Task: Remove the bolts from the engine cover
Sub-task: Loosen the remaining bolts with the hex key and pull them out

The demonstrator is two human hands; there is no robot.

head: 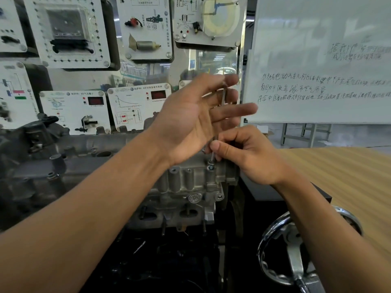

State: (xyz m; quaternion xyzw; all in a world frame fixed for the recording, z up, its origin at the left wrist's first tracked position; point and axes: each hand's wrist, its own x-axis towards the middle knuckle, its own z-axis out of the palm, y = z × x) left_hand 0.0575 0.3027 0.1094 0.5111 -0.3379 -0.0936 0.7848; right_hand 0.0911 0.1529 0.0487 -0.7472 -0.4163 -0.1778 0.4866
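The grey cast engine cover [184,182] sits in the middle, on top of a mounted engine. A thin metal tool shaft [222,106] stands upright over a bolt [210,162] at the cover's right end. My right hand [243,157] pinches the lower part of the shaft just above the bolt. My left hand [198,117] is raised with its fingers spread and nearly straight, and the top of the shaft lies against those fingers. The tool's tip in the bolt head is partly hidden by my right thumb.
Training display panels [74,111] fill the wall behind the engine. A whiteboard [317,60] with writing stands at the right, above a wooden tabletop [349,172]. A chrome handwheel [296,246] sits at the lower right, under my right forearm.
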